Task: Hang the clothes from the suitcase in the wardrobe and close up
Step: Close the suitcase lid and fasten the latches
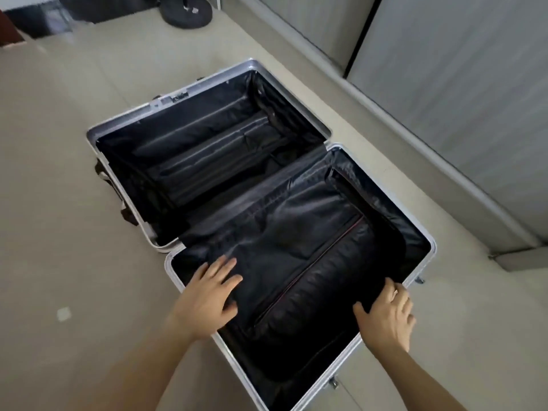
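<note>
One wide view from the person's head looks forward and steeply down, close over both forearms. The left hand and right hand sit low, with the open suitcase beyond them.
</note>
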